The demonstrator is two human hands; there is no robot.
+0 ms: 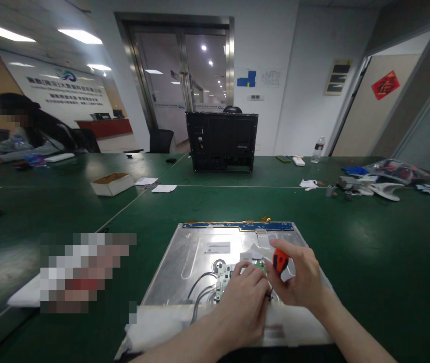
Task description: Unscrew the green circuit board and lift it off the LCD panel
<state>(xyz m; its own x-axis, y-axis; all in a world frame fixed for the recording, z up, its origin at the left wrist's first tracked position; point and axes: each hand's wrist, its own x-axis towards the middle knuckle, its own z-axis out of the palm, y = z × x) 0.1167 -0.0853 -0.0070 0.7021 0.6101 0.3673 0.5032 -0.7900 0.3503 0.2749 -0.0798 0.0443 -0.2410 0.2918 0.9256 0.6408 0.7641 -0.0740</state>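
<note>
The small green circuit board (223,279) sits on the near half of the metal back of the flat panel (199,252), and everything here is placed relative to this board. At its left side grey cables (199,292) curve toward the near edge of the panel. The left hand (243,307) lies just on the near right of the board, its fingers (245,270) curled and pressing on the board's right end, holding nothing that I can see. Right of the board, the right hand (301,282) is closed around an orange-handled screwdriver (280,260); the handle leans up and away while the tip, hidden behind the left hand, seems to point down toward the board. The left hand is nearer to the board. The panel lies flat on a green bench (369,242). Far behind the board stands a black monitor shell (221,142), and to the far left another person (25,131) sits.
</note>
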